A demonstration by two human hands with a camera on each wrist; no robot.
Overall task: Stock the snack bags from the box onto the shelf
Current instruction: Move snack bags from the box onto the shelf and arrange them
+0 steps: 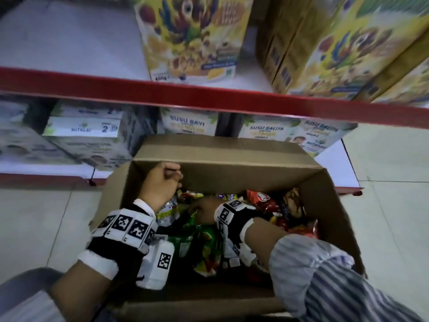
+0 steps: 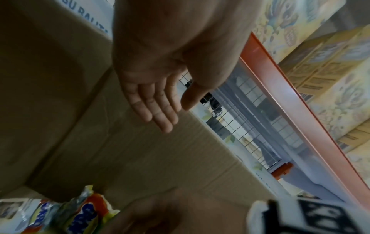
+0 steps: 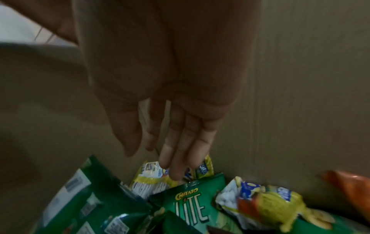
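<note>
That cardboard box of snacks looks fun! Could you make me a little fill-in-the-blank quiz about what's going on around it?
1. The right hand reaches down toward the snack bags with its fingers ____.
2. The green bag just below those fingers reads "Chitato ____".
3. The front edge of the shelf above the cardboard box is coloured ____.
4. The left hand holds ____.

Missing words: open; Lite; red; nothing
</note>
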